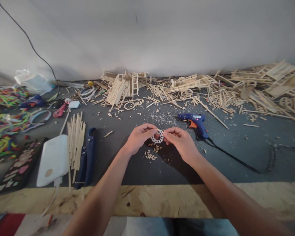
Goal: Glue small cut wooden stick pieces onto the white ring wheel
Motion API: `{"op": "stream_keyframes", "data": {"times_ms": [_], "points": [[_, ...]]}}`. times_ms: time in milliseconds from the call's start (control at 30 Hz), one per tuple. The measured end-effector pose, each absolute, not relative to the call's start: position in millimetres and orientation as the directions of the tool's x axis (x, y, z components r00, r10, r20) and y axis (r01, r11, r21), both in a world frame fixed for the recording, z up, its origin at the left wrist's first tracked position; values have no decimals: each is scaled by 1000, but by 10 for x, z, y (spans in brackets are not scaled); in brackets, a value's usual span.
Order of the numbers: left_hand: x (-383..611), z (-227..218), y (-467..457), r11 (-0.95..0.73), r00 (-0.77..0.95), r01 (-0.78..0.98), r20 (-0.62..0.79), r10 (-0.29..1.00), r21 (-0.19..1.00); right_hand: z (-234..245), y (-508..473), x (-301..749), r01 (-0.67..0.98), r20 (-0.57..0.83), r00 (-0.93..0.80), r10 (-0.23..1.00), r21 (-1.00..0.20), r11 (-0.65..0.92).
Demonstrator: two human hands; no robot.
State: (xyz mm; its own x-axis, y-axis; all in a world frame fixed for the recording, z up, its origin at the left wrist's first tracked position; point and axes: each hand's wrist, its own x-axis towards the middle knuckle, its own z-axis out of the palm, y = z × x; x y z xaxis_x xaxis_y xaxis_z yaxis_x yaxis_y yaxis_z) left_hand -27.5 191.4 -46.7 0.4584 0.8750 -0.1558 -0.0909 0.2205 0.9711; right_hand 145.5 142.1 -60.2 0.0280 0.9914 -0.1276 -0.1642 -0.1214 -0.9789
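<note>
My left hand (139, 137) and my right hand (180, 141) meet above the dark table (236, 154), both pinching a small round wheel (157, 137) made of short wooden stick pieces set in a ring. The left fingers grip its left rim, the right fingers its right rim. Under the wheel lies a little heap of cut stick bits (151, 154).
A blue hot-glue gun (195, 122) with its cord lies just right of my hands. At left are a bundle of long sticks (75, 142), a blue cutter (87, 159), a white pad (53, 160) and coloured sticks (3, 131). Stick models (123, 87) and scraps line the back wall.
</note>
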Motion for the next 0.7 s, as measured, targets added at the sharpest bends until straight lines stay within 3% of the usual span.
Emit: {"op": "stream_keyframes", "data": {"times_ms": [700], "points": [[-271, -483, 1912, 199, 450, -19, -169, 877, 980, -602, 1417, 1447, -97, -103, 46, 994, -990, -98]]}}
